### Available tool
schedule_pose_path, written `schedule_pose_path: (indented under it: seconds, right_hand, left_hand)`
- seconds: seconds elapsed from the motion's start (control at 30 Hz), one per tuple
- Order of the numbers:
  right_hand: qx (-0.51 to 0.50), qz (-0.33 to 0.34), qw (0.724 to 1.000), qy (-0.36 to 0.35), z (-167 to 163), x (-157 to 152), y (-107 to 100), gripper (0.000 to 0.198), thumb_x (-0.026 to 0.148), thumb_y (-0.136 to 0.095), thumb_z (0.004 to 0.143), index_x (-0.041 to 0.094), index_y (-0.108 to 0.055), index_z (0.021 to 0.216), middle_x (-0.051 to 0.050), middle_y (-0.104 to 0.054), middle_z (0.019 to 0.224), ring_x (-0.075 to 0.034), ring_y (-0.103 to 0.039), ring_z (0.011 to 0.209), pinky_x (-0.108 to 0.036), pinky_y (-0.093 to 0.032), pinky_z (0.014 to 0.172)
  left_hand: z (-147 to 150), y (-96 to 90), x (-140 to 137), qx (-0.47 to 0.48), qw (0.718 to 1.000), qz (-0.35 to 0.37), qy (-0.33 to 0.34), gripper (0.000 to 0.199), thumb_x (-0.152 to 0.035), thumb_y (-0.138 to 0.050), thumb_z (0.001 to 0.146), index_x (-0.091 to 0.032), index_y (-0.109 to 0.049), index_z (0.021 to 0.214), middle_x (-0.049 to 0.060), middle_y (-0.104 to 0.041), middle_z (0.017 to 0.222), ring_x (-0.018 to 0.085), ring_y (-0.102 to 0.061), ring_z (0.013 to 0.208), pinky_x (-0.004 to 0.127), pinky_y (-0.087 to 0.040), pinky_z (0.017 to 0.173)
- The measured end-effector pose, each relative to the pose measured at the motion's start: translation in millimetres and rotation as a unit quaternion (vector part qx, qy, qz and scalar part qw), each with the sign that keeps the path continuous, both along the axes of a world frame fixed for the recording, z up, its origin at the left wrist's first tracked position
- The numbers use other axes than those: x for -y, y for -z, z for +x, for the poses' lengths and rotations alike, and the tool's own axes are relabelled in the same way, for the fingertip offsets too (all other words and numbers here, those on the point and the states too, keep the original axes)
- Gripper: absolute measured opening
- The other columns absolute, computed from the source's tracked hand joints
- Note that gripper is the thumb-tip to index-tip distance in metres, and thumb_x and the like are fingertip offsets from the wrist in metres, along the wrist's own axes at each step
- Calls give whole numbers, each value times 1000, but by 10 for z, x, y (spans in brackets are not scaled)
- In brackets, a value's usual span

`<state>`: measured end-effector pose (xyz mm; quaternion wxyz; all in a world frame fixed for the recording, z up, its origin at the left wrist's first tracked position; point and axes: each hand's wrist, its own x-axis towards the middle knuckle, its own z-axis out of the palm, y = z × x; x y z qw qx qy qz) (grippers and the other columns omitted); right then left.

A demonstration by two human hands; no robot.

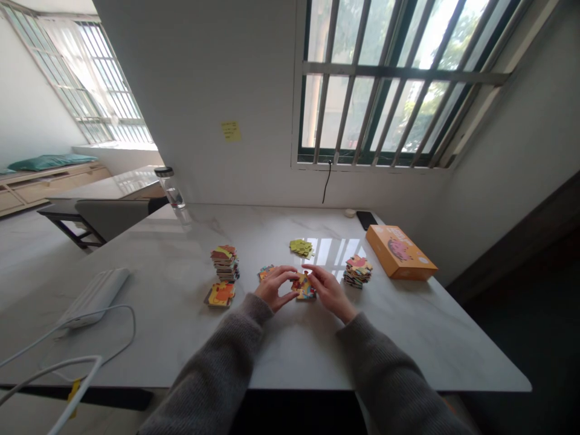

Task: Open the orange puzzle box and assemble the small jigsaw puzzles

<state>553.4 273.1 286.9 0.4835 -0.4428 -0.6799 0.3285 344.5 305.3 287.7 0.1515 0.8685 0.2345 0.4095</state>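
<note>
My left hand (275, 287) and my right hand (331, 292) meet over a small group of colourful jigsaw puzzle pieces (307, 291) near the middle of the table. Curved thumb and fingers of the left hand grip the left side of the pieces. The right thumb and index finger are at their upper right edge. Partly hidden behind the left hand lies another puzzle piece (264, 273). A tall puzzle stack (225, 266) and a low orange puzzle pile (220, 295) are to the left. Yellow-green pieces (301, 248) lie beyond my hands, and another puzzle stack (357, 272) stands to the right.
An orange box (401, 252) and a black phone (366, 220) lie at the right rear of the marble-patterned table (181, 344). A clear bottle (170, 188) stands at the back left corner. A white power strip (95, 297) with cables is on the left.
</note>
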Motion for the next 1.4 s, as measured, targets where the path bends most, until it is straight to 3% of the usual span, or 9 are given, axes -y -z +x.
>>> schedule_pose_path:
  seconds: [0.17,0.27,0.4,0.53,0.7,0.9,1.03,1.27,1.4]
  right_hand:
    - [100,134,986,17,-37,152,-119,32,35,-61,92,23,-61,122,-10,-55,118,-23,-58,107,-40,-52,92]
    - [131,175,975,24,-50,208,-120,30,32,-65,91,25,-61,119,-10,-55,116,-24,-56,110,-42,-50,96]
    - [153,236,955,93,54,251,-145,25,30,-63,92,26,-61,117,-9,-57,113,-25,-56,108,-42,-49,95]
    - [166,290,903,269,421,265,-214,18,32,-61,92,24,-63,109,-9,-57,113,-26,-53,109,-47,-41,99]
    - [205,234,867,389,952,208,-156,21,39,-58,92,21,-64,101,-10,-60,110,-27,-51,105,-45,-36,96]
    - [252,137,872,396,1084,146,-8,27,44,-52,92,22,-66,98,-9,-59,106,-28,-49,102,-43,-35,92]
    - [262,120,869,403,1059,137,17,28,44,-52,91,22,-67,97,-10,-57,112,-28,-48,105,-44,-36,92]
    - [261,249,838,409,811,259,-129,21,31,-55,91,22,-66,106,-12,-51,122,-31,-48,114,-51,-34,99]
    - [248,292,872,305,478,341,-130,22,20,-55,89,25,-64,108,-10,-54,120,-31,-49,117,-52,-34,102]
  left_hand:
    - [13,-3,10,72,993,-97,-20,25,-32,-74,80,-20,-63,100,8,-60,111,20,-62,97,33,-54,79]
    - [35,-13,35,86,988,-128,-3,23,-32,-74,80,-20,-62,96,8,-59,109,19,-62,95,31,-54,77]
    - [48,-4,43,72,989,-127,-8,47,-32,-72,80,-22,-54,123,10,-59,120,21,-62,101,37,-52,87]
    - [6,43,-7,4,983,-72,-166,41,-27,-60,85,-21,-53,124,10,-61,117,26,-58,107,43,-46,95]
    - [-82,78,-85,-134,931,-73,-332,32,-23,-58,82,-21,-60,113,10,-60,114,29,-53,110,44,-44,95]
    - [-209,119,-136,-206,903,-139,-352,31,-29,-62,79,-20,-59,109,12,-49,128,29,-45,123,40,-42,102]
    - [-237,132,-122,-243,879,-167,-374,34,-29,-61,78,-22,-57,111,11,-52,126,29,-46,120,39,-42,100]
    - [-288,107,-116,-256,890,-143,-349,32,-34,-61,80,-21,-60,110,11,-58,113,31,-53,108,42,-46,90]
    - [-307,78,-128,-229,904,-110,-345,35,-33,-68,77,-22,-61,109,10,-60,108,29,-56,102,41,-46,87]
